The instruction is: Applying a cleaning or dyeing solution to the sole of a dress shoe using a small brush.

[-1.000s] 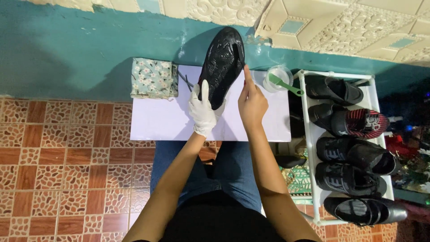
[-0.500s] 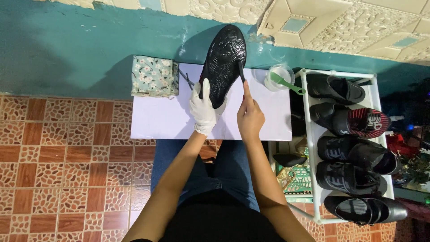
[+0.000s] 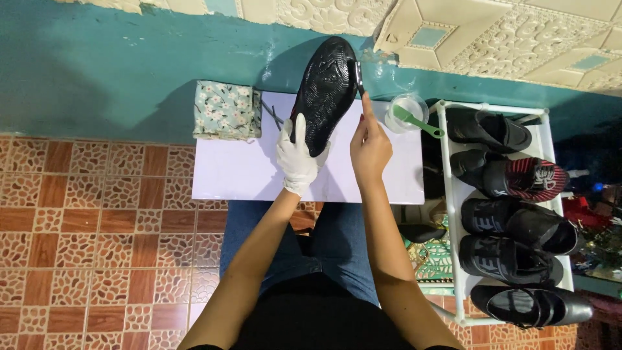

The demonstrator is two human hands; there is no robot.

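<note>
Risk, largest first: the black shoe (image 3: 327, 91) is held sole-up above the white worktop (image 3: 233, 172), propped by the gloved left hand (image 3: 297, 159) at the heel alone; a slip there would likely drop it onto the worktop or against the clear cup (image 3: 407, 111) with the green applicator (image 3: 418, 121). The left grip is clamped on the heel. The right hand (image 3: 369, 146) is pinched shut on a thin dark tool (image 3: 358, 81) laid along the sole's edge; a skid could mar the sole or nick a finger. Shoe: glossy, textured tread, toe pointing to the teal wall (image 3: 129, 71).
</note>
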